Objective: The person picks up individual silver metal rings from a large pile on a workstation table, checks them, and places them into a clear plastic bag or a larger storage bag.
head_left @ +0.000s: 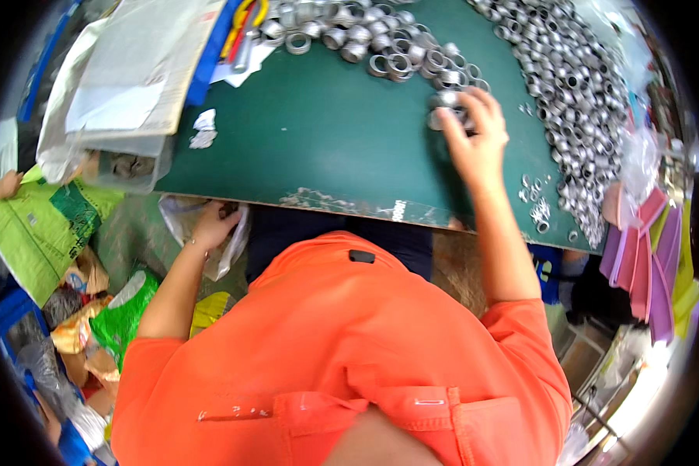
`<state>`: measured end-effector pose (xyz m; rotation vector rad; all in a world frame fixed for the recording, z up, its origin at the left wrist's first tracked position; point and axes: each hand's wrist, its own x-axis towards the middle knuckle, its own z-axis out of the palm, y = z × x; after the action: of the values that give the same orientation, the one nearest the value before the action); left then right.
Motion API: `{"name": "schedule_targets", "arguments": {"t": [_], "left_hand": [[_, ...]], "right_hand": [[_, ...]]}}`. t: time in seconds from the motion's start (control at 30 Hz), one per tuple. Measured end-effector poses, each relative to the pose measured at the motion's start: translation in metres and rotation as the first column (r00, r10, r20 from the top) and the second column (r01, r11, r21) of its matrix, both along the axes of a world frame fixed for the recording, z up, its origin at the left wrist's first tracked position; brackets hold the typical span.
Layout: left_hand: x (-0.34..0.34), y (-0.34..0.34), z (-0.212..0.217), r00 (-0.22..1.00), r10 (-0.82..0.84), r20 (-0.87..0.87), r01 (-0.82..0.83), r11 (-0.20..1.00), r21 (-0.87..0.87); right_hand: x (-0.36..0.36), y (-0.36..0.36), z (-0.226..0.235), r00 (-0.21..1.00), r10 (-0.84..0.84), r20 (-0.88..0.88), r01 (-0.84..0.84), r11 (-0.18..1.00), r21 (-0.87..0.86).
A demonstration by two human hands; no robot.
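On the green tabletop, my right hand has its thumb and fingers curved round a few grey metal rings. These lie at the near right end of a curved pile of similar rings. My left hand is down at the table's front edge, at the mouth of a whitish plastic bag. Its fingers are curled, with something dark by the fingertips that is too small to make out.
A much larger heap of metal rings covers the right side. Papers rest above a clear bin at left, beside yellow-handled pliers. A person's hand is by a green bag. Coloured strips hang at right.
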<state>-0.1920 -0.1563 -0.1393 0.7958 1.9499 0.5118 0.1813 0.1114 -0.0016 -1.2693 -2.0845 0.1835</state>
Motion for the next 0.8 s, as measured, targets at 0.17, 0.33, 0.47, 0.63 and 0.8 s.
{"name": "schedule_targets", "arguments": {"t": [0.17, 0.33, 0.47, 0.63, 0.8], "left_hand": [[0.052, 0.051, 0.125, 0.85, -0.471, 0.236, 0.475, 0.879, 0.046], [0.119, 0.103, 0.158, 0.899, -0.423, -0.113, 0.404, 0.701, 0.588], [0.146, 0.143, 0.147, 0.93, -0.24, -0.279, 0.368, 0.641, 0.674], [0.148, 0.157, 0.142, 0.915, -0.265, -0.306, 0.404, 0.613, 0.679], [0.163, 0.156, 0.151, 0.901, -0.149, -0.407, 0.42, 0.532, 0.735]], "right_hand": [[-0.052, -0.054, 0.0, 0.987, 0.082, 0.14, -0.098, 0.989, 0.114], [-0.071, -0.065, 0.001, 0.976, 0.218, 0.022, -0.218, 0.976, 0.017], [-0.02, -0.042, 0.007, 0.989, 0.124, -0.081, -0.11, 0.982, 0.152], [0.059, -0.029, 0.007, 0.997, -0.006, 0.07, 0.019, 0.981, -0.191], [0.061, -0.035, -0.002, 0.99, -0.103, -0.097, 0.074, 0.962, -0.264]]}}
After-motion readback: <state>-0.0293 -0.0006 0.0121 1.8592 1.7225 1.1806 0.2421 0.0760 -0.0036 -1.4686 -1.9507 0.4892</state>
